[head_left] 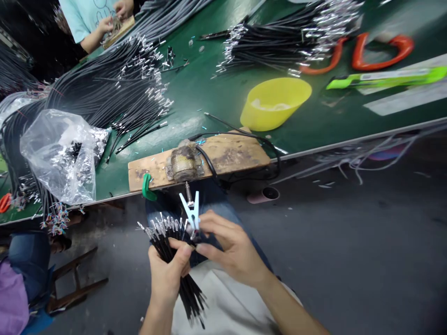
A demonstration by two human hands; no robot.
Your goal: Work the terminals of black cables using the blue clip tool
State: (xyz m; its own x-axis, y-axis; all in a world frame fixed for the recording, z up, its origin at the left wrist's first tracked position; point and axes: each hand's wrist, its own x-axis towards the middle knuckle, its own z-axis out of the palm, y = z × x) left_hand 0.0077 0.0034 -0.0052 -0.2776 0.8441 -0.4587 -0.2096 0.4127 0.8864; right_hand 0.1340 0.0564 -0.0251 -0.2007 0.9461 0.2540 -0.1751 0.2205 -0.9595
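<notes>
My left hand [169,270] is closed around a bundle of short black cables [190,295] with silvery tips, held low over my lap. My right hand [232,246] is curled close beside it, with thumb near my left thumb and index finger by a light blue clothespin [192,211]. A small piece seems to sit between those right fingertips, but I cannot make it out. The clothespin is at the end of a metal shaft [188,190], which sticks out from a small grimy motor [185,162]. That motor is mounted on a wooden board [235,151] at the table edge.
A green clamp [148,187] grips the board's left end. On the green table [195,100] are a yellow cup [275,104], orange-handled scissors [380,53], a lime-green cutter [387,78], cable bundles [275,44] and a clear plastic bag [59,153]. Another person's hands [113,21] work across the table.
</notes>
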